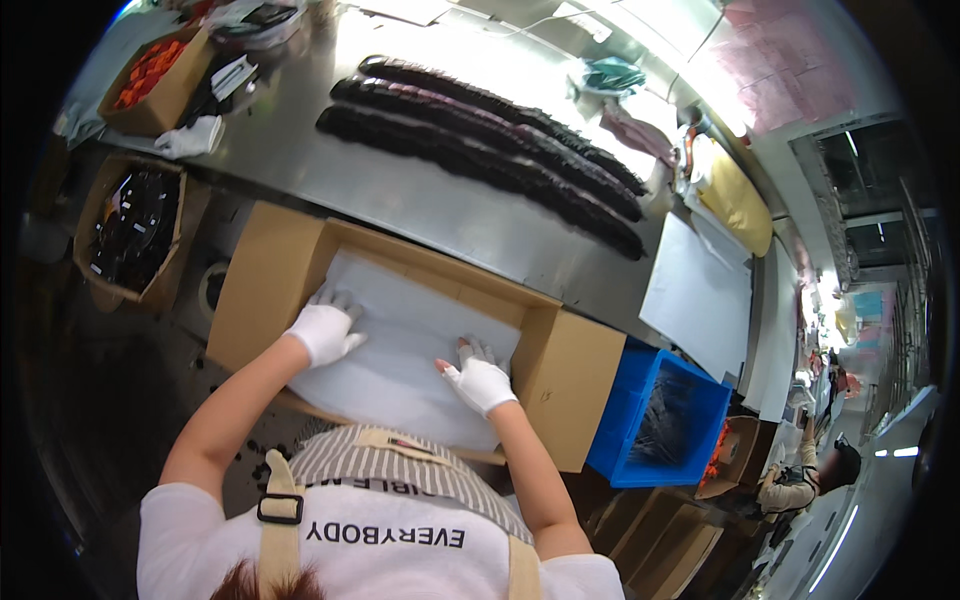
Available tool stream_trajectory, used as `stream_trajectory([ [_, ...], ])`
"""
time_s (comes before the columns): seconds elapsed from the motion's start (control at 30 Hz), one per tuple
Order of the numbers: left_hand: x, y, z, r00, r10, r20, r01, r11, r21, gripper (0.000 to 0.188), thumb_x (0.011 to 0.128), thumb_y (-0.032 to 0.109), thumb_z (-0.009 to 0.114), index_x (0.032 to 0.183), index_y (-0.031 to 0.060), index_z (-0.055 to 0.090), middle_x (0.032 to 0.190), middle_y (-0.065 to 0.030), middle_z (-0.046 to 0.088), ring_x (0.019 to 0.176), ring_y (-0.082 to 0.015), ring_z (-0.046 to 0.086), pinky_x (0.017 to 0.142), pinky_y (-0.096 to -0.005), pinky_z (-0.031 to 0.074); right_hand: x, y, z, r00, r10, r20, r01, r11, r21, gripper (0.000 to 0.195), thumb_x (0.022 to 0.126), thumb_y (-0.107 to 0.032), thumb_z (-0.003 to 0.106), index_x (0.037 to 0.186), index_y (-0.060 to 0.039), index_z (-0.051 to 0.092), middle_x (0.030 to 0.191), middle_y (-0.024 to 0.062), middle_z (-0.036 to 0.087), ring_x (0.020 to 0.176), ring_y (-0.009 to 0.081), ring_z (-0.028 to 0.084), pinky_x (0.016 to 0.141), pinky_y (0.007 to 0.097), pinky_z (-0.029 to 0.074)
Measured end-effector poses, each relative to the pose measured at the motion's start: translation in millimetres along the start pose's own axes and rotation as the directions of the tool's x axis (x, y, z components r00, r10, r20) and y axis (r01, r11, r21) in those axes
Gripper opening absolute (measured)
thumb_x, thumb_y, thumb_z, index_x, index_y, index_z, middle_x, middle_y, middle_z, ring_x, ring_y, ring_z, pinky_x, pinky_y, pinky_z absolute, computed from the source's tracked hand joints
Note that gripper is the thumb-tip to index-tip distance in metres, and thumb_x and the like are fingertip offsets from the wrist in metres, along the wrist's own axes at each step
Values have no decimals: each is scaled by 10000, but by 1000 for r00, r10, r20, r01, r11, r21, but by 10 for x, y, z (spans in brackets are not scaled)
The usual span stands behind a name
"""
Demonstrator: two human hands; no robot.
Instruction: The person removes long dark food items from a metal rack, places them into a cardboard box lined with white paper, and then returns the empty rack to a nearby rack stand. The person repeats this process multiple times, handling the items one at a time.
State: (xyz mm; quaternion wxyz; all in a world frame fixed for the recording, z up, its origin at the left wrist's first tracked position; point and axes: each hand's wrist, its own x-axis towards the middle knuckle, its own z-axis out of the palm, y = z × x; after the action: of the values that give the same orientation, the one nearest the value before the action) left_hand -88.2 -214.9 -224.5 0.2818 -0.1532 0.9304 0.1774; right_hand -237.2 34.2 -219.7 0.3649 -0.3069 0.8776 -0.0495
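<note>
A large cardboard box (574, 382) stands before me with its side flaps folded outward. Inside it a pale grey-white sheet (405, 352), perhaps plastic or paper, spreads across most of the interior. My left hand (326, 330), in a white glove with grey fingertips, lies flat on the sheet near the left wall. On the right part of the sheet rests my right hand (480, 375), in a similar glove with two bare fingertips. Both hands have their fingers spread and hold nothing. Whatever lies beneath the sheet is hidden.
Beyond the box runs a metal table (300, 157) bearing three long rows of dark, glossy packed pieces (480, 150). A blue plastic crate (652, 420) stands right; a carton of dark items (135, 229) stands left. White sheets (697, 292) lie on the table's right. Another person (806, 480) works far right.
</note>
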Motion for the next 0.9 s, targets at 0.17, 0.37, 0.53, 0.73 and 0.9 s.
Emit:
stream_trajectory([
  [0.17,382,-385,-987,643,162,-749,-416,895,-163,725,812,399,751,1434,108,521,1570,-126,385,1473,-292,302,1181,-447,296,368,1042,-1774,591,-7,-807,130,988,87,371,795,-192,775,1122,-100,627,891,110,697,867,328,691,775,424,563],
  [0.37,1206,-1212,-1439,502,-83,-861,102,994,-36,1145,584,485,879,1539,142,349,1585,-129,311,1430,-362,329,1181,-440,303,1199,2416,-2487,698,-360,-619,-14,857,-515,314,718,-126,755,992,-88,606,919,154,677,805,332,677,726,433,541],
  [0.53,1155,-1009,-1811,601,-127,-789,100,991,-83,994,539,457,904,1405,146,530,1260,-121,524,1196,-329,501,1050,-434,429,1255,2384,-2344,772,51,-633,292,857,425,280,770,-53,679,1025,-79,569,853,73,574,747,224,597,735,375,525],
  [0.73,1552,-514,-1765,534,165,-829,-209,976,60,762,552,489,893,1194,145,669,1159,-95,556,1111,-285,557,988,-409,481,1711,465,-2202,534,-540,-651,562,801,-204,628,719,-325,857,1234,-117,565,1106,108,572,947,304,638,808,410,534],
  [0.9,1467,-25,-1830,611,62,-789,-434,860,-269,573,692,459,830,1145,146,671,1104,-100,711,962,-290,697,889,-386,557,2032,-1028,-2072,485,-737,-471,521,676,-521,372,897,-423,671,1121,-140,583,973,95,637,764,307,685,611,423,553],
])
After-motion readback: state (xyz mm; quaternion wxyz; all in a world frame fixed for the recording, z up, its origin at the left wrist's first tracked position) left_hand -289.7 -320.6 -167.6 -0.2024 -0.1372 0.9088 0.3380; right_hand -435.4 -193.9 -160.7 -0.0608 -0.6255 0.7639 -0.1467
